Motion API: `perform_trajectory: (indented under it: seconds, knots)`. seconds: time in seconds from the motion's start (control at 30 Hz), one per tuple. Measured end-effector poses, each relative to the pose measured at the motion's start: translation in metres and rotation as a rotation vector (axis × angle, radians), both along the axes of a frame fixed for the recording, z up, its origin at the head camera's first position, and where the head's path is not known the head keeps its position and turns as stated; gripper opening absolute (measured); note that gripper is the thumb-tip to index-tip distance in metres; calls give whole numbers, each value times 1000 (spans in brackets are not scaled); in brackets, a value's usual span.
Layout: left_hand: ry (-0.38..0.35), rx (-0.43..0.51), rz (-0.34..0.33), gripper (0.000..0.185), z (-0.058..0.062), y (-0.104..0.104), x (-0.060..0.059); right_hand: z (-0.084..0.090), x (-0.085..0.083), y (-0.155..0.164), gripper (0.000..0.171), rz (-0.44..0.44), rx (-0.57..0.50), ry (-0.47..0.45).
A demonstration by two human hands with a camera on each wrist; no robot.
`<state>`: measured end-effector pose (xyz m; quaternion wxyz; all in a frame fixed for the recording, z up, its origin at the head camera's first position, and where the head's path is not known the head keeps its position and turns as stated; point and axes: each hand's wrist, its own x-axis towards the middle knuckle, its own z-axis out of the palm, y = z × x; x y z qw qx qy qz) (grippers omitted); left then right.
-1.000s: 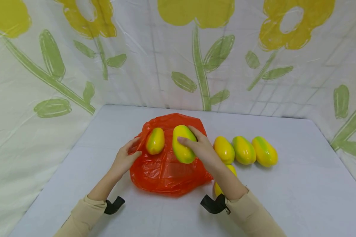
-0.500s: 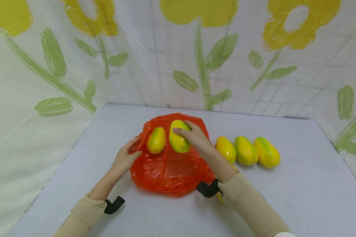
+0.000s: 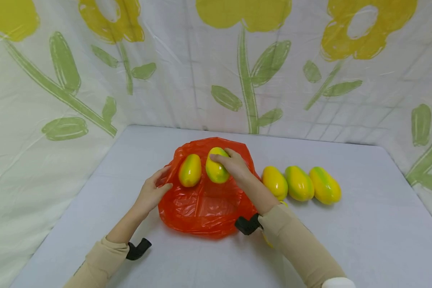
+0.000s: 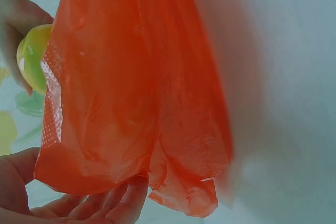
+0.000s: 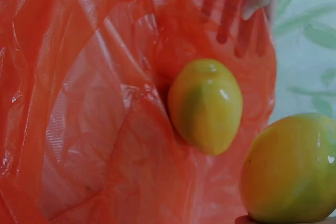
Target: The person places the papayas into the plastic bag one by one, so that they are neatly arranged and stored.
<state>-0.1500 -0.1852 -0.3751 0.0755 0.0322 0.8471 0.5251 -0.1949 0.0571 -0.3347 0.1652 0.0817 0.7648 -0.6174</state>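
An orange plastic bag (image 3: 201,210) lies crumpled in the middle of the pale table (image 3: 363,240). A yellow-green fruit (image 3: 190,171) rests on its far part. My right hand (image 3: 232,163) grips a second fruit (image 3: 215,173) just right of the first, low over the bag. In the right wrist view the held fruit (image 5: 291,169) is beside the resting fruit (image 5: 206,106) on the bag (image 5: 79,103). My left hand (image 3: 155,190) pinches the bag's left edge. The left wrist view shows the bag (image 4: 136,87) draped over that hand's fingers (image 4: 113,205).
Three more yellow-green fruits (image 3: 275,182), (image 3: 299,183), (image 3: 325,185) lie in a row right of the bag. A sliver of another fruit (image 3: 267,241) shows beside my right forearm. A flower-print sheet (image 3: 248,72) walls the table at the back and sides.
My right hand has carried its fruit away from me across the bag, ending beside the resting fruit. The left hand and the bag's edge have stayed put.
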Motion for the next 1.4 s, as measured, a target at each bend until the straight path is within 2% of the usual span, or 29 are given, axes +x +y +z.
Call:
perform_trajectory:
  seconds: [0.2,0.43,0.6,0.9,1.2,1.4]
  knots:
    - [-6,-1,3,54,0,0,-1,-10,-7,-2,77,-26,-23,-46]
    - [-11,-2,9,54,1,1,2,-20,-12,-8,69,-41,-81,-72]
    - [-4,-2,11,54,2,1,2,-29,-16,-12,71,-80,-111,-83]
    - [-12,-5,11,54,0,2,1,-50,-20,-18,80,-111,13,12]
    - [-18,13,16,54,0,4,2,-55,-23,-22,80,-87,-11,0]
    - [-17,6,12,53,0,4,2,-55,-25,-25,80,-95,28,-21]
